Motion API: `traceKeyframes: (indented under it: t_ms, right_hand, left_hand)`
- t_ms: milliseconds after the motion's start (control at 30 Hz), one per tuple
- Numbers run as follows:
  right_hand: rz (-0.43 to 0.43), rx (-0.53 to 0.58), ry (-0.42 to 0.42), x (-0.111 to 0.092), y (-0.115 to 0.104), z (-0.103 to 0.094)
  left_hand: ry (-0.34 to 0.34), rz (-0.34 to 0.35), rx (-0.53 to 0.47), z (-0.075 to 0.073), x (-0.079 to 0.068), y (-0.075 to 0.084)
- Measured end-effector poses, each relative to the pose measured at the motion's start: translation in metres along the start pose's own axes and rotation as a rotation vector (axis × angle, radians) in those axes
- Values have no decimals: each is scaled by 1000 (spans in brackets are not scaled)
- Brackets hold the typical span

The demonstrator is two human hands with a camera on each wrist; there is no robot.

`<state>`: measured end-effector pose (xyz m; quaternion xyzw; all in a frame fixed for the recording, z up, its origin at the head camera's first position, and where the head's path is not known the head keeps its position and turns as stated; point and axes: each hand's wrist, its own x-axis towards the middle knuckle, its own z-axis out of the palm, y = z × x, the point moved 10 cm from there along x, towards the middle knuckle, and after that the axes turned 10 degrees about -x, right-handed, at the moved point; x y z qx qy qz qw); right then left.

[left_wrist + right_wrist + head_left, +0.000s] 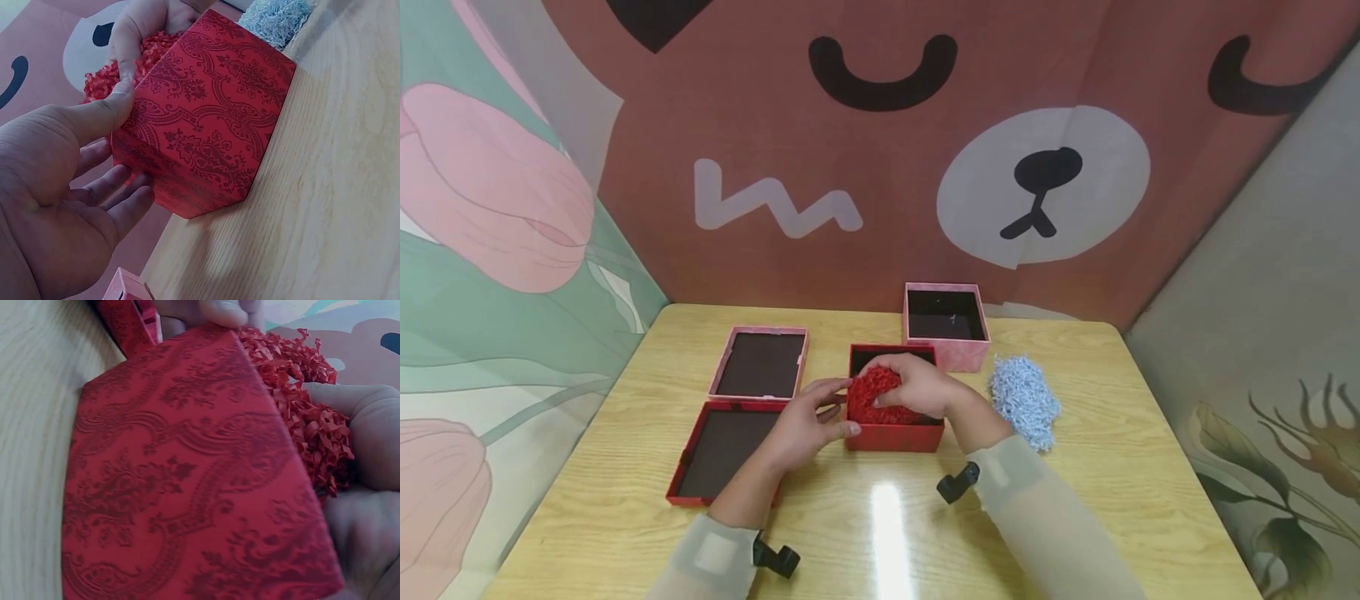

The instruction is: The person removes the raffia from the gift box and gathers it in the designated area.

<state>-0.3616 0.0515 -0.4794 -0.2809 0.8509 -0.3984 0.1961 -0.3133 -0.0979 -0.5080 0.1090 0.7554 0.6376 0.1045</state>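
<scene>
A red patterned box stands on the table, with a dark inside. My right hand grips a clump of red shredded paper at the box's mouth, fingers over the top and thumb on the near side. The left hand holds the box's left front corner, its thumb at the rim and its other fingers along the left side. In the right wrist view, the red shreds bulge above the rim beside the right hand. How deep the paper sits is hidden.
A pink box with a dark inside stands behind, to the right. Pale blue shredded paper lies right of the right forearm. On the left lie a pink lid and a red lid, dark insides up; the left arm partly covers the red one.
</scene>
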Motion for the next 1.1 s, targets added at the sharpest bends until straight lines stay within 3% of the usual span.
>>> traceKeyframes:
  t_ms: [367, 667, 1100]
  right_hand:
    - [-10, 78, 52, -11, -5, -25]
    - [23, 263, 88, -28, -5, -44]
    - [77, 356, 182, -63, 12, -75]
  left_hand:
    - [14, -17, -22, -4, 1, -5]
    - [9, -14, -28, -2, 1, -4]
    - [6, 2, -38, -4, -1, -2]
